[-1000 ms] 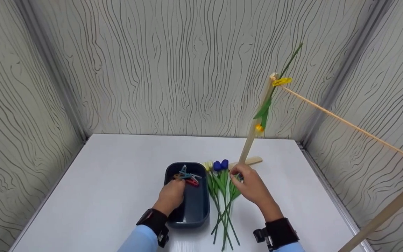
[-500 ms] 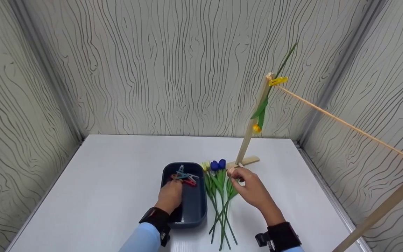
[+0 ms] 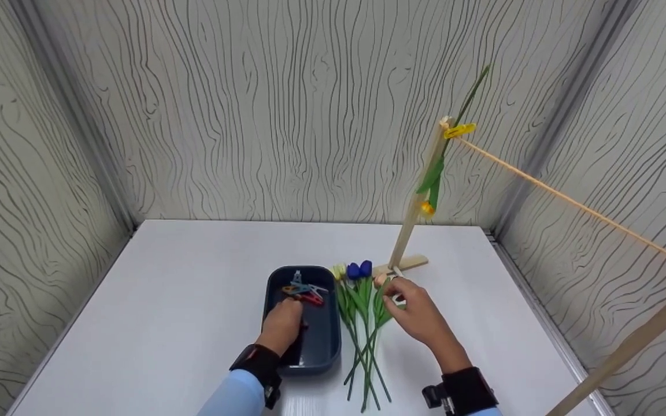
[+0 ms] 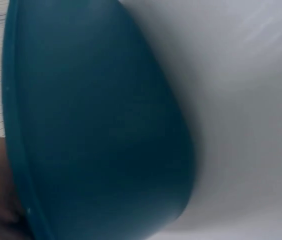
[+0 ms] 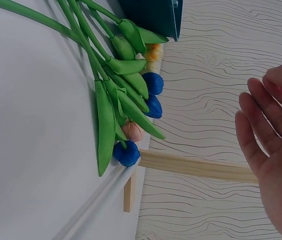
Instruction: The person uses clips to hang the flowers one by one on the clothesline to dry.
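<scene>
My left hand reaches down into a dark blue tray, next to a small heap of coloured clothespins. Its fingertips are hidden, so a grip on anything cannot be made out. In the left wrist view the tray's outer wall covers most of that hand. My right hand hovers near several artificial tulips, fingers loosely bent and holding nothing. The right wrist view shows this hand apart from the blue, pink and yellow flower heads, such as a blue tulip head.
A wooden post stands on a wooden foot behind the tulips. From it a cord runs to another post at the right. A yellow clothespin holds a tulip hanging flower-down beside the first post.
The head view has shifted slightly. My right hand has drawn back a little, and the pink tulip head beside its fingers now shows. My left hand has stayed inside the tray with little movement.
</scene>
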Action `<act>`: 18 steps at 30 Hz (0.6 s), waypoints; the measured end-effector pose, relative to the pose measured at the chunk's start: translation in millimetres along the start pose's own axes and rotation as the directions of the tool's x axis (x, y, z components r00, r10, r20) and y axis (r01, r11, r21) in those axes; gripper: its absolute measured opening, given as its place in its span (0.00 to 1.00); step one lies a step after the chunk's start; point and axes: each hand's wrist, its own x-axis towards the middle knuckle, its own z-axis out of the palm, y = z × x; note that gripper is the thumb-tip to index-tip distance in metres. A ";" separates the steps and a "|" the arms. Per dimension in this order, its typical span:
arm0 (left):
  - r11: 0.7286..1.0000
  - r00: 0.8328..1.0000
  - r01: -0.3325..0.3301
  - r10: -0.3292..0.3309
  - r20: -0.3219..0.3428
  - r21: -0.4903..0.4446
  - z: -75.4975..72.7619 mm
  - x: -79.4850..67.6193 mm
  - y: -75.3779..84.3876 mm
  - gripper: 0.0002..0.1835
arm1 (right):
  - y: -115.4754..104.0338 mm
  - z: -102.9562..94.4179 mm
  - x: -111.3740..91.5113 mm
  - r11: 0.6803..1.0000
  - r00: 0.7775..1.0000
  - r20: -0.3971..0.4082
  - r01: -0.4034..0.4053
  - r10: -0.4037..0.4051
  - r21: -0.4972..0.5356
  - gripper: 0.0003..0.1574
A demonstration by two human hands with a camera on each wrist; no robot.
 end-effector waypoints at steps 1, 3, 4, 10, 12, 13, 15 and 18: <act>1.000 1.000 -0.001 0.001 -0.009 0.006 0.1 -0.9 0.0 0.04 | -0.2 -0.1 0.1 1.000 1.000 0.001 0.005 -0.005 0.002 0.09; 1.000 0.999 -0.010 0.011 -0.030 0.023 0.1 -2.4 0.1 0.02 | 0.2 0.3 0.1 1.000 1.000 -0.001 0.015 -0.015 0.002 0.08; 0.999 0.999 -0.020 0.022 -0.047 0.037 -0.1 -3.5 0.1 0.02 | 0.6 0.6 -0.1 1.000 1.000 -0.002 0.022 -0.022 0.001 0.07; 1.000 0.999 -0.028 0.028 -0.015 0.005 -2.3 -3.0 -1.6 0.04 | 0.7 2.0 -3.1 1.000 0.999 -0.031 0.013 -0.013 -0.004 0.07; 0.999 0.999 -0.002 0.004 0.032 -0.048 -4.6 -0.7 -1.6 0.04 | -0.7 2.0 -4.1 1.000 0.999 -0.052 0.012 -0.013 -0.010 0.08; 0.997 0.999 0.008 -0.004 0.050 -0.072 -5.8 0.5 -1.3 0.04 | -1.7 2.0 -4.5 1.000 0.998 -0.062 0.011 -0.012 -0.011 0.09; 0.992 0.998 0.009 -0.001 0.062 -0.124 -8.4 2.7 -0.8 0.05 | -3.7 2.1 -4.8 1.000 0.997 -0.078 0.010 -0.011 -0.011 0.08; 0.979 0.999 -0.025 0.034 0.042 -0.202 -12.6 4.6 0.9 0.05 | -7.1 3.3 -4.6 1.000 0.997 -0.072 0.008 -0.009 -0.005 0.07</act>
